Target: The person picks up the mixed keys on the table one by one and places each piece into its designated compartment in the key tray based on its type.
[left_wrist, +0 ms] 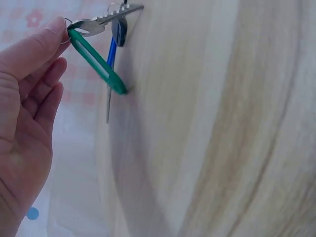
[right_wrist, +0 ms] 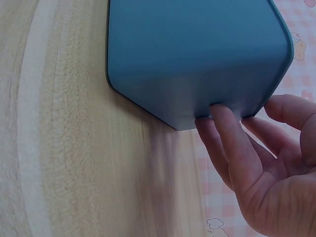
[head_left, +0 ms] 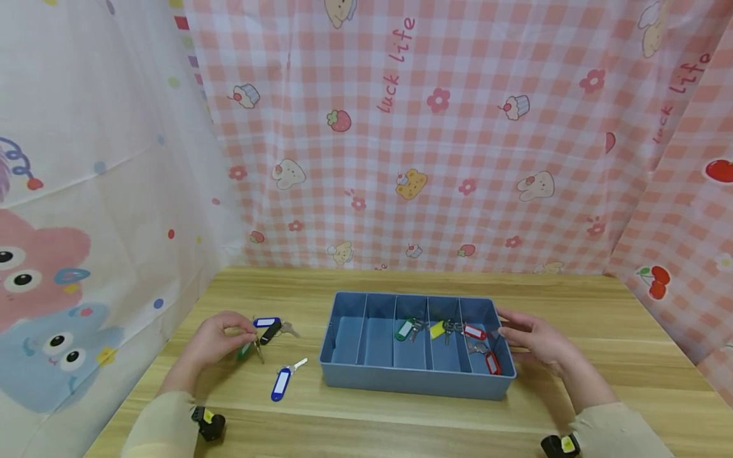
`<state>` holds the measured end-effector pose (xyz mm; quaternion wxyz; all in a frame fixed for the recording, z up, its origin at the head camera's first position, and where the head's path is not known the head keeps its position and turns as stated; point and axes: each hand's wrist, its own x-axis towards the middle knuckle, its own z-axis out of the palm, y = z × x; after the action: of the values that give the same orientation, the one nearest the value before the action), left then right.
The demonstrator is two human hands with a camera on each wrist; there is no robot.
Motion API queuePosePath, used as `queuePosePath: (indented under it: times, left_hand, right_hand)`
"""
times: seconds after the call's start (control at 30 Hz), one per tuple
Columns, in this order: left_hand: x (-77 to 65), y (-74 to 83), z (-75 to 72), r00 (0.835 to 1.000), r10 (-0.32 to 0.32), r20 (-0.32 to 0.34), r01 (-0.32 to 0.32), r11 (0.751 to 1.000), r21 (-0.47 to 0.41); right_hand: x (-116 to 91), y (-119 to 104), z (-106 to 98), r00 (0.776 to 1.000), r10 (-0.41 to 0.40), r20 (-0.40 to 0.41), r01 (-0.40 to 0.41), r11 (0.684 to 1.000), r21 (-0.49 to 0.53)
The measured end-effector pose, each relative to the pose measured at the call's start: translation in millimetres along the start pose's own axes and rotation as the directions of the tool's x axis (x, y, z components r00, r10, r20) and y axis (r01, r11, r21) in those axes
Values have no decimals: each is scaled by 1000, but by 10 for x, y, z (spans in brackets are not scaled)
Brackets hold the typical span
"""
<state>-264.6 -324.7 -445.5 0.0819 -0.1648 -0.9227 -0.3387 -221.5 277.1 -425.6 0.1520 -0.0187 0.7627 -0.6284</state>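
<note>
1. Table: bears the box, with loose tagged keys left of it.
2. Box: long axis left to right, five compartments in a row. The held green tag is off its left end, so the left hand is nearer that tag.
3. Right hand: fingers spread, tips touching the box's right end.
4. Left hand: thumb and finger pinched together, holding the green tag and its key where they join, the tag slanting down.
5. Boxed tags: green, third compartment from left; yellow, fourth; two red, fifth.
6. Loose tags: black and two blue.
</note>
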Motion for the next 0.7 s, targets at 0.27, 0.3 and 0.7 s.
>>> queuePosePath:
  times: [0.27, 0.3, 0.7]
  left_hand:
    - [27, 111, 1, 999, 42, -13, -42, 999, -6]
    - [31, 121, 1, 999, 45, -16, -45, 999, -14]
    - [96, 212, -31, 994, 94, -51, -93, 996, 10]
  right_hand:
    - [1, 9, -1, 1000, -2, -2, 2, 1000, -14]
    - [1, 7, -1, 1000, 1, -5, -1, 1000, -13]
    - [2, 8, -5, 1000, -4, 8, 4, 1000, 0]
